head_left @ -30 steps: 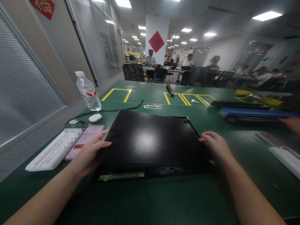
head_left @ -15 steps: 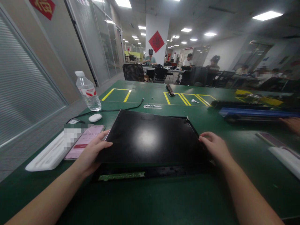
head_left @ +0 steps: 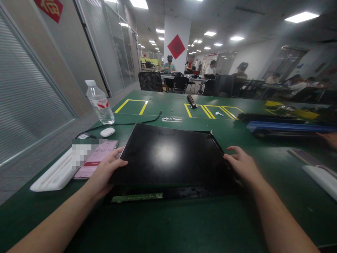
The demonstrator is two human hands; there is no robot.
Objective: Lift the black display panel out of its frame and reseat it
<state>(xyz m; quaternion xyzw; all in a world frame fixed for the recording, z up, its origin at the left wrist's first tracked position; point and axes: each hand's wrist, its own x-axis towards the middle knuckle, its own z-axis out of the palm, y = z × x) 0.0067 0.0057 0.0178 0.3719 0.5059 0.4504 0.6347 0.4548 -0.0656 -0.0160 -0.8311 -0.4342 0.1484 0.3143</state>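
Note:
A glossy black screen panel (head_left: 163, 161) lies tilted over a black frame (head_left: 195, 192), askew to it. The panel's left edge is in the grip of my left hand (head_left: 107, 168), thumb on top and fingers underneath. My right hand (head_left: 243, 165) is closed at the right side, where panel and frame meet. Its index finger is raised off the edge, and its lower fingers are hidden. A green circuit board strip (head_left: 137, 198) shows along the frame's near side.
A phone (head_left: 97, 158), white case (head_left: 54, 172), earbud case (head_left: 107, 132), cable (head_left: 131, 123) and water bottle (head_left: 98, 103) stand left. Beyond the panel lie a small strip (head_left: 171, 119) and a dark ribbed bar (head_left: 191, 101). On the right, another person's hand (head_left: 329, 138) is by a blue bar (head_left: 284, 126).
My right index finger has lifted away from the edge. The panel and my left hand have hardly moved.

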